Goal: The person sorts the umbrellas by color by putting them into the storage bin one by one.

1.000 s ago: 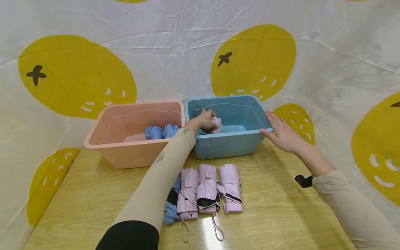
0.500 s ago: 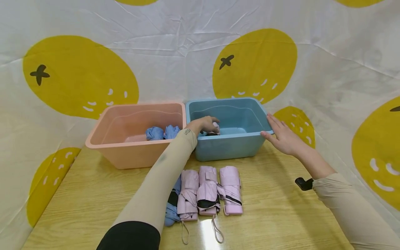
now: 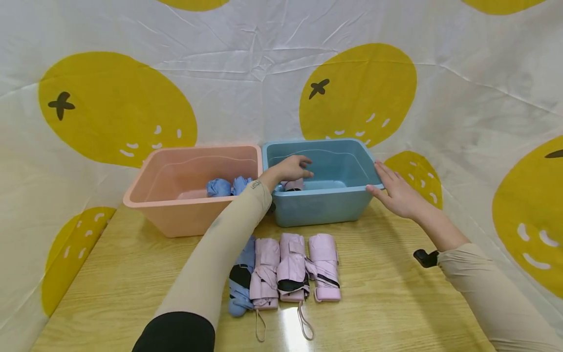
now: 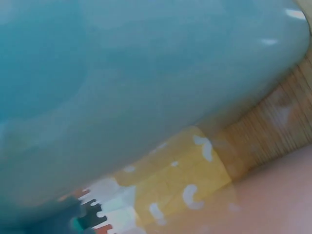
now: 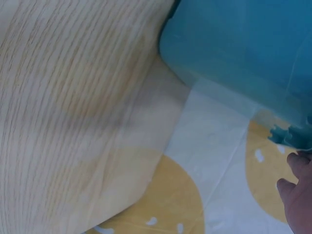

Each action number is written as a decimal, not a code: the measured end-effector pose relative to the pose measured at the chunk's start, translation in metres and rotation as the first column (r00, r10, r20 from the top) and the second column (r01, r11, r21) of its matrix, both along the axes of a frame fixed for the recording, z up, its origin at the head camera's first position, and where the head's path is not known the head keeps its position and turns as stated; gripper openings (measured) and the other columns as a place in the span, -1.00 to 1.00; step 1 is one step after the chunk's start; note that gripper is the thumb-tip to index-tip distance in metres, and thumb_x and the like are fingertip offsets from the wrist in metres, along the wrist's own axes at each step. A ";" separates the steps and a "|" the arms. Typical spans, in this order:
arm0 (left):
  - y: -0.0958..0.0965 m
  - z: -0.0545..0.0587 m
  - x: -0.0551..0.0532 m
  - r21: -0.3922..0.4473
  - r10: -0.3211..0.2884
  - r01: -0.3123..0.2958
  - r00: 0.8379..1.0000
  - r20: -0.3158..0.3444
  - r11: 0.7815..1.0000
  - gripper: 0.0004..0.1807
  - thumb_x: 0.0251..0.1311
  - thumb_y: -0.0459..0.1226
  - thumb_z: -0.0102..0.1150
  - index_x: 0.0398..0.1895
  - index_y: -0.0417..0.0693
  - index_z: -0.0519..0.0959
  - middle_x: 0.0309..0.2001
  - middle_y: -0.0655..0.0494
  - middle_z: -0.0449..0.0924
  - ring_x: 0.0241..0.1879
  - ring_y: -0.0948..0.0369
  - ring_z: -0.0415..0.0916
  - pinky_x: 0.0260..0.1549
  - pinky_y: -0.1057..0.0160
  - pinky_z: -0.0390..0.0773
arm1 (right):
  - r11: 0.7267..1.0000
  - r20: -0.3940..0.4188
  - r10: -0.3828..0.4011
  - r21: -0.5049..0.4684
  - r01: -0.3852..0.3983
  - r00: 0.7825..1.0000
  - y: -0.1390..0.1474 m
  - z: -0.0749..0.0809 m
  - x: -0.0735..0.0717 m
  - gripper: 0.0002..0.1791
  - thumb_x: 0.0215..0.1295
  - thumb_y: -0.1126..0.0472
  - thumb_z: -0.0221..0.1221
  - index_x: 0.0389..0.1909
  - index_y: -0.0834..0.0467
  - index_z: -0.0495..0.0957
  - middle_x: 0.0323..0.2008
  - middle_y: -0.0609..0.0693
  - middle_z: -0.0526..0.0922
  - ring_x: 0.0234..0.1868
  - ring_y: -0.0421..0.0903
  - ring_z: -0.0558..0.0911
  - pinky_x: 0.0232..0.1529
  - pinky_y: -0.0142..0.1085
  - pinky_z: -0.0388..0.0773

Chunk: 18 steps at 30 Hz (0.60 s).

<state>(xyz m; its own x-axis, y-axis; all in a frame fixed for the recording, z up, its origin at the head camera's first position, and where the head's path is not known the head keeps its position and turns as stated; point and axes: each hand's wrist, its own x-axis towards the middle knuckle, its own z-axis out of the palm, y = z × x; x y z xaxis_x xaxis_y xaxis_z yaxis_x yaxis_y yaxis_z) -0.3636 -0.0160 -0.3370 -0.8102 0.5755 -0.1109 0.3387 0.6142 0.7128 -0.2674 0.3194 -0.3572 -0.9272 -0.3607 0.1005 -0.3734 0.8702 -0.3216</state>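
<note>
My left hand hovers over the left part of the blue bin, fingers loosely extended and holding nothing. Just beneath it, a folded pink umbrella lies inside that bin, partly hidden by the front rim. At the bin's right end my right hand rests with straight fingers against the rim, its thumb at the front corner. On the table in front are a folded blue umbrella and three folded pink umbrellas in a row, the rightmost pink umbrella nearest the right arm. The bin's wall fills much of the left wrist view.
Left of the blue bin, a pink bin holds blue folded umbrellas, partly covered by its rim and my left sleeve. A white cloth with yellow fruit prints hangs behind the wooden table.
My left hand has let go of the pink umbrella, which now lies lower in the blue bin, and has risen with fingers spread. The right hand stays on the rim.
</note>
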 end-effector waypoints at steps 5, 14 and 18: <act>-0.006 0.013 0.008 0.111 0.009 -0.006 1.000 -0.025 0.994 -0.38 0.54 -0.17 0.12 0.59 -0.04 0.27 0.47 -0.18 0.33 0.39 -0.06 0.37 0.30 -0.01 0.45 | 1.000 0.002 -0.002 -0.004 0.002 1.000 0.000 0.001 -0.003 -0.04 0.64 -0.23 -0.09 0.67 0.25 -0.32 0.67 0.25 -0.27 0.62 0.37 -0.13 0.56 0.27 -0.23; -0.038 0.023 0.044 0.357 0.084 -0.059 0.995 -0.053 0.932 -0.41 0.51 -0.14 0.17 0.55 0.10 0.34 0.34 0.00 0.43 0.21 0.02 0.46 0.15 -0.06 0.56 | 0.999 0.012 -0.015 -0.037 0.015 1.000 0.004 -0.003 -0.005 -0.04 0.63 -0.21 -0.06 0.68 0.21 -0.32 0.68 0.19 -0.30 0.63 0.37 -0.17 0.53 0.33 -0.22; -0.061 0.015 0.058 0.456 0.151 -0.110 0.987 -0.052 0.883 -0.44 0.49 -0.15 0.20 0.51 0.13 0.39 0.30 0.04 0.43 0.15 0.04 0.46 0.10 -0.12 0.56 | 0.999 0.008 -0.012 -0.046 0.012 1.000 0.005 -0.006 -0.006 -0.05 0.64 -0.20 -0.06 0.68 0.21 -0.32 0.68 0.19 -0.30 0.62 0.38 -0.16 0.53 0.33 -0.21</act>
<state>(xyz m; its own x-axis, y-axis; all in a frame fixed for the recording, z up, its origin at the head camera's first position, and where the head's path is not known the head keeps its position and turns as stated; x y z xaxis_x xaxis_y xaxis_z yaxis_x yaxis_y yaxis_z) -0.3054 -0.0769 -0.3222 -0.8762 0.4355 0.2064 0.3483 0.2762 0.8958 -0.2733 0.3245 -0.3634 -0.9324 -0.3445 0.1094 -0.3601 0.8587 -0.3646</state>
